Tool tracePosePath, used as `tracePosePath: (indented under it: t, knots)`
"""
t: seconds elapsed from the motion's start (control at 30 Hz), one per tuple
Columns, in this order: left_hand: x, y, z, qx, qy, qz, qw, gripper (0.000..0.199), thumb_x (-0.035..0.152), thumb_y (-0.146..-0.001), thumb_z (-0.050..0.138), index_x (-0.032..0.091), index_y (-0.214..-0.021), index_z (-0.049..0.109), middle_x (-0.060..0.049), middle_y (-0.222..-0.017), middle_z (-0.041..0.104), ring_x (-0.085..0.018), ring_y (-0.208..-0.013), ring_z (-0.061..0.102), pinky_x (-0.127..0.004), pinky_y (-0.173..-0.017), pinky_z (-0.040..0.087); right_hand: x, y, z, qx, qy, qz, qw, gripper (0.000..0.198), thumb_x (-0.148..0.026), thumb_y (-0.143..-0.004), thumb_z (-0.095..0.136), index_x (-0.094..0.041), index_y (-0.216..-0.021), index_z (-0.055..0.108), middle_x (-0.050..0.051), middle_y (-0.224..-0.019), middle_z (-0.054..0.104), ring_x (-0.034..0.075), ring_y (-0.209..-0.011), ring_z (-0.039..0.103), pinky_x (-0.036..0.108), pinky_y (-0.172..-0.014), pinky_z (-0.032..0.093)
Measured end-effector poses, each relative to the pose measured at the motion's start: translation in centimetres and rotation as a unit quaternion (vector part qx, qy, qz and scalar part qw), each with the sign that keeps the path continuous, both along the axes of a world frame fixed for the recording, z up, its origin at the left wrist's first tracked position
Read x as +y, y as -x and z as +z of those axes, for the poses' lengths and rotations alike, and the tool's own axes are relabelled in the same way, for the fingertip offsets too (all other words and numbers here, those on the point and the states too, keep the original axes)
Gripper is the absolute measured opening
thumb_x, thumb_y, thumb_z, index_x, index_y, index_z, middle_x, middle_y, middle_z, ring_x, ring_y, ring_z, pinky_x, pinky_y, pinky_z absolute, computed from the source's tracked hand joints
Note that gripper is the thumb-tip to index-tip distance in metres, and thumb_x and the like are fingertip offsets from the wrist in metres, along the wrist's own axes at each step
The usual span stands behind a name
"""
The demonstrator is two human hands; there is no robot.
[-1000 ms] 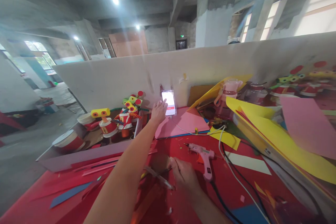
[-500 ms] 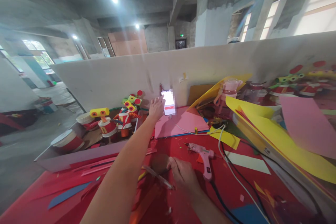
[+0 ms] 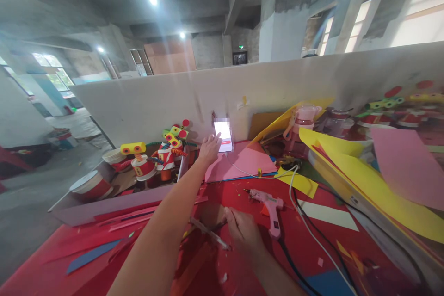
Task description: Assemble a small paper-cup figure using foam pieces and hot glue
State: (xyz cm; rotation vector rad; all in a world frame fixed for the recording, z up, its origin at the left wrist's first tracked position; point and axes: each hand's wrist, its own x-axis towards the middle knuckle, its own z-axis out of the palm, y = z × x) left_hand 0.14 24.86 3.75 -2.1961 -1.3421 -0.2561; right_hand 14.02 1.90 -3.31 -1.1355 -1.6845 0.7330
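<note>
My left hand (image 3: 209,146) reaches forward to a lit phone (image 3: 225,136) that leans upright against the white partition. One finger is stretched out at the left side of its screen, and the hand grips nothing. On the red table my right hand (image 3: 242,229) rests with its fingers curled together, at the edge of a dull brownish round patch (image 3: 212,215). What it holds, if anything, I cannot make out. A clear, thin stick-like piece (image 3: 211,234) lies left of that hand. To its right is a pink hot glue gun (image 3: 268,206), nozzle pointing left.
Pink paper sheets (image 3: 241,164) lie below the phone, with a white cable (image 3: 293,185) across them. Paper-cup figures (image 3: 142,166) stand at the left, beside a box edge. Yellow sheets (image 3: 364,171) fill the right. The white partition (image 3: 156,101) closes off the back.
My left hand has shifted slightly down and right, its finger now lower on the phone's screen. My right hand stays in nearly the same place.
</note>
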Motion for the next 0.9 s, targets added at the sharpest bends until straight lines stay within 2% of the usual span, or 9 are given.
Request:
tracePosePath:
  t: [0.27,0.53,0.7,0.9]
  knots:
    - [0.8,-0.1,0.8,-0.026,-0.009,0.013,1.000,0.050,0.003,-0.074,0.045,0.020,-0.121,0.050,-0.005,-0.150,0.033,-0.028,-0.123,0.039,-0.046,-0.092,0.037,0.0,-0.1,0.1,0.016,0.013,0.012,1.000,0.055,-0.046,-0.099,0.023,-0.017,-0.071,0.061,0.002,-0.064,0.061,0.012,-0.061,0.055,0.022,-0.060,0.035]
    - [1.2,0.0,1.5,-0.036,-0.008,0.018,0.999,0.053,0.006,-0.072,0.052,0.021,-0.123,0.048,-0.006,-0.152,0.030,-0.030,-0.126,0.037,-0.047,-0.097,0.034,0.3,-0.1,-0.3,0.019,0.016,0.023,0.999,0.056,-0.047,-0.098,0.023,-0.017,-0.072,0.063,0.003,-0.065,0.063,0.013,-0.063,0.058,0.022,-0.062,0.036]
    - [0.8,0.2,1.9,-0.033,-0.019,0.011,0.999,0.053,0.005,-0.070,0.053,0.020,-0.121,0.049,-0.006,-0.152,0.031,-0.031,-0.125,0.038,-0.047,-0.096,0.034,0.0,-0.1,0.0,0.018,0.013,0.017,1.000,0.055,-0.046,-0.098,0.024,-0.017,-0.071,0.062,0.003,-0.064,0.062,0.012,-0.061,0.056,0.022,-0.060,0.035]
    - [-0.1,0.3,1.4,-0.022,-0.017,0.013,1.000,0.053,0.004,-0.073,0.049,0.022,-0.122,0.049,-0.005,-0.152,0.031,-0.029,-0.125,0.038,-0.046,-0.094,0.035,-0.1,-0.1,0.3,0.010,0.006,0.008,1.000,0.056,-0.046,-0.099,0.023,-0.018,-0.069,0.062,0.003,-0.062,0.061,0.013,-0.059,0.054,0.023,-0.058,0.034]
